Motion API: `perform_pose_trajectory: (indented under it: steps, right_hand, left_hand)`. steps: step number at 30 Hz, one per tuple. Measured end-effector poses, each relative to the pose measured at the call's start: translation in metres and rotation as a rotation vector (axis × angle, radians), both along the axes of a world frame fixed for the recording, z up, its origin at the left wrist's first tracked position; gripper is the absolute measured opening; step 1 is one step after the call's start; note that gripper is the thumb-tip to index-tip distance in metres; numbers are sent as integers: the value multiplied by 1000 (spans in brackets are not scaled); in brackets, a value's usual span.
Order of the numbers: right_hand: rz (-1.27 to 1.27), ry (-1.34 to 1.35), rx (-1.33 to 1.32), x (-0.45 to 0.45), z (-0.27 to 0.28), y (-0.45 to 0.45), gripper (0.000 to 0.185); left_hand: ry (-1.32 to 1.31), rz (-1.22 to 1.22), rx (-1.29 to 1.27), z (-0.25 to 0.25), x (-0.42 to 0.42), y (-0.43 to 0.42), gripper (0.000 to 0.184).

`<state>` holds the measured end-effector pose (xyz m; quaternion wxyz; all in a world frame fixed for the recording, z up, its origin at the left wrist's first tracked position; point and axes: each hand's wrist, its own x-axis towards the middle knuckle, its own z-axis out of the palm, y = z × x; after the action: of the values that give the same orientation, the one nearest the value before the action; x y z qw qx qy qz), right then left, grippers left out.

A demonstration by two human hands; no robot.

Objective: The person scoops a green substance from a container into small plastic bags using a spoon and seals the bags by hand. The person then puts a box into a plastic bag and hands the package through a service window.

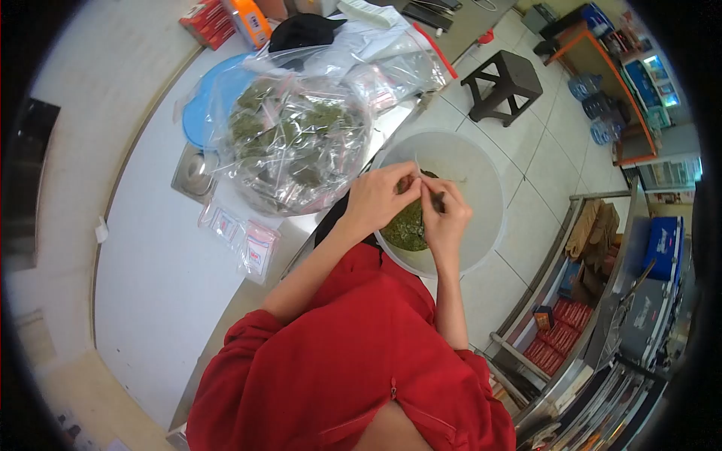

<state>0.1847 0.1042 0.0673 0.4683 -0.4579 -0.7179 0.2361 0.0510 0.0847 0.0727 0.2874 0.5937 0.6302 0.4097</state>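
Note:
My left hand (381, 197) and my right hand (447, 214) meet fingertip to fingertip above a translucent round tub (485, 218). Both are closed in a pinch on what looks like the edge of a small clear plastic bag, mostly hidden by my fingers. Inside the tub, under my hands, lies a heap of green dried leaf flakes (407, 230). Left of the tub, a large clear plastic bag (289, 146) on the table holds several small packets of similar green leaf.
Packs of small zip bags (257, 249) lie on the white table (162, 278), near a small metal scale (197, 173). A blue lid (201, 113) is partly under the big bag. Beyond are a black cap (304, 31), a dark stool (504, 86) and shelving (602, 263) at right.

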Motion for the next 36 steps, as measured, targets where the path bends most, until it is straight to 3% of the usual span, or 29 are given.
perform_pose_trajectory:
  steps: [6,8,12,14,16,18,19,21,22,23,25,27,28,29,31,33,34,36]
  right_hand:
    - [-22,87,-120,2,1,-3,10]
    - [-21,60,-26,7,-3,0,13]
    - [-300,86,236,12,-18,16,13]
    - [-371,72,348,10,-21,13,15]
    - [-439,46,457,4,-16,3,16]
    - [-283,228,146,-3,-4,-5,17]
    - [-287,224,149,-1,-4,-4,17]
    - [-214,633,-229,7,-2,1,21]
    - [-222,284,-144,19,2,0,22]
    - [-225,285,-145,25,5,-4,22]
    - [97,71,112,32,6,-13,20]
    - [174,-16,189,41,-10,-21,22]
    - [205,-81,212,45,-14,-23,26]
    - [234,-145,234,48,-16,-25,30]
    - [232,-137,213,53,-18,-27,40]
    - [305,-224,9,57,-17,-32,42]
    - [409,-308,-87,57,-13,-35,42]
    - [509,-315,-178,50,-11,-39,43]
  left_hand:
    - [-22,-72,-74,-15,2,1,21]
    - [276,-81,161,-14,4,2,20]
    - [353,1,232,-20,15,4,20]
    - [-27,62,-67,-16,27,2,18]
    - [22,89,26,-12,31,4,18]
    - [63,124,119,-11,33,2,18]
    - [88,38,184,-12,29,-1,21]
    - [111,-49,251,-15,13,-3,24]
    - [-504,-111,-158,-16,0,1,27]
    - [-745,-170,-326,-14,-7,6,28]
    - [-1196,-155,-715,-7,-19,17,33]
    - [-675,-385,-568,-30,-32,26,31]
    - [-517,-411,-593,-30,-40,32,32]
    - [-520,-412,-602,-30,-45,33,32]
    - [179,-38,-189,-29,-54,35,34]
    - [161,-181,-58,-19,-55,38,35]
    - [84,-493,141,-14,-40,33,37]
    - [-15,-798,334,-17,-27,19,39]
